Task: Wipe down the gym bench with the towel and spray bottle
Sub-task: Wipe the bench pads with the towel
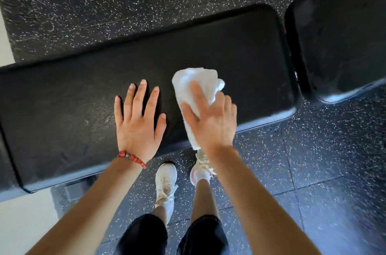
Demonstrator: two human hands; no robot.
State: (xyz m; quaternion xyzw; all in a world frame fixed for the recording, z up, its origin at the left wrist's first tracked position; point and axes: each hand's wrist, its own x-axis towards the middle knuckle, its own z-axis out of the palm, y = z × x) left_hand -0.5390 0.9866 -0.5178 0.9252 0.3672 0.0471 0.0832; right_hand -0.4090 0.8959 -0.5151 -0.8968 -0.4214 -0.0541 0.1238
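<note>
Wiping stage, as far as I can judge. My right hand presses a bunched white towel onto the long black bench pad, about mid-length and toward the near edge. The fingers lie mostly straight over the cloth with the thumb out to the side, so it reads as a flat press rather than a clench. One end of the towel hangs off the near edge, under my wrist.

My left hand is flat on the pad just beside the towel, fingers spread, holding nothing, probably just bracing. It has a red bead bracelet on the wrist.

No spray bottle anywhere in view, so I can't say where it is. Can't tell whether the pad has been sprayed either: there's a faint speckled sheen left of my left hand, which could be droplets or just the floor reflecting.

A second, shorter pad sits to the right across a gap, with nothing touching it.

What's left, I'd guess: both ends of the long pad and all of the short one. The surface doesn't show what has already been wiped. Speckled rubber floor below, with my shoes by the bench.
</note>
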